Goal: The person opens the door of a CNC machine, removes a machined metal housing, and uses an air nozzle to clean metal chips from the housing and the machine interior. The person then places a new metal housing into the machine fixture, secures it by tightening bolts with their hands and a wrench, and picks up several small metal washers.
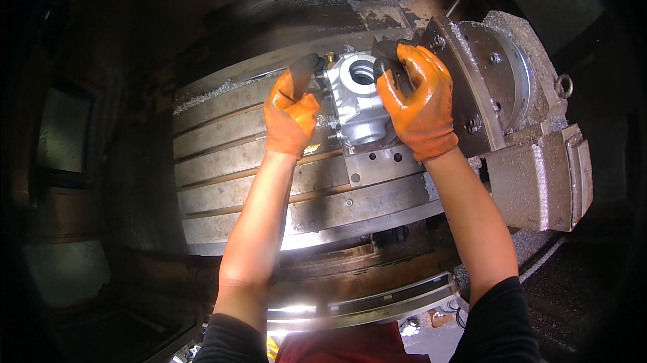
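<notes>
A silver cast-metal housing [358, 119] with a round bore at its top sits over a flat steel fixture plate [384, 166] that has several holes. My left hand [292, 108], in an orange glove with dark fingertips, is curled in at the housing's upper left side, close to a small brass-coloured fitting [331, 57]. On the opposite side my right hand [421, 99], gloved alike and wet-looking, curls its thumb and fingers against the housing's right edge. Both hands appear to grip the housing from its sides; the fingertips' exact contact is partly hidden.
Beneath lies a slotted machine table [229, 174] with metal chips along its far edge. To the right rises a heavy round-faced machine unit [495, 73] with bolts and an eye ring [564, 85]. A block-shaped cover [532, 178] stands nearer on that side.
</notes>
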`<state>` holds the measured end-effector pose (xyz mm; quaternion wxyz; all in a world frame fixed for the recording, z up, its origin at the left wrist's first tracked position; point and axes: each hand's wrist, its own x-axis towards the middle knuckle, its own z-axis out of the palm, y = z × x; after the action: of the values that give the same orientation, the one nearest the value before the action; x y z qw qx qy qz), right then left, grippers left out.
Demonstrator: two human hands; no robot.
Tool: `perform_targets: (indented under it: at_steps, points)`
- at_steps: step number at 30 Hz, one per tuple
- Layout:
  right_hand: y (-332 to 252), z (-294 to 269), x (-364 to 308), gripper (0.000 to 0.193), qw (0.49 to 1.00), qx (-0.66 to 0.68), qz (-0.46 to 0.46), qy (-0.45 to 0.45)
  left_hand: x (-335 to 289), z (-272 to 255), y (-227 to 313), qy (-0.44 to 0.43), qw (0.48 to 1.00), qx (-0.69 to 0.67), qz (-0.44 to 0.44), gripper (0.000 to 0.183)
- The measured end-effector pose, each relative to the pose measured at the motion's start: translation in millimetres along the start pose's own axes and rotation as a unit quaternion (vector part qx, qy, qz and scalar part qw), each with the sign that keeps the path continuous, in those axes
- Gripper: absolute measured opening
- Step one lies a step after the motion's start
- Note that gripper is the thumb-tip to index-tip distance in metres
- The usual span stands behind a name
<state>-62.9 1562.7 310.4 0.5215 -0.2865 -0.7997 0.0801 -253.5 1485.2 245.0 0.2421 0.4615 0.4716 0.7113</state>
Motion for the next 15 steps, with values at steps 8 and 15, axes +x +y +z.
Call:
perform_targets:
  at_steps: [8,15]
  points:
    - [-2.2,0.7,4.3,0.026,1.0,-0.007,-0.021,0.011,4.8,1.5,-14.4,0.08,0.993,-0.038,-0.081,0.034]
    - [-3.8,0.2,4.1,0.026,1.0,0.013,-0.006,0.003,6.2,17.2,2.8,0.078,0.987,-0.136,-0.031,0.043]
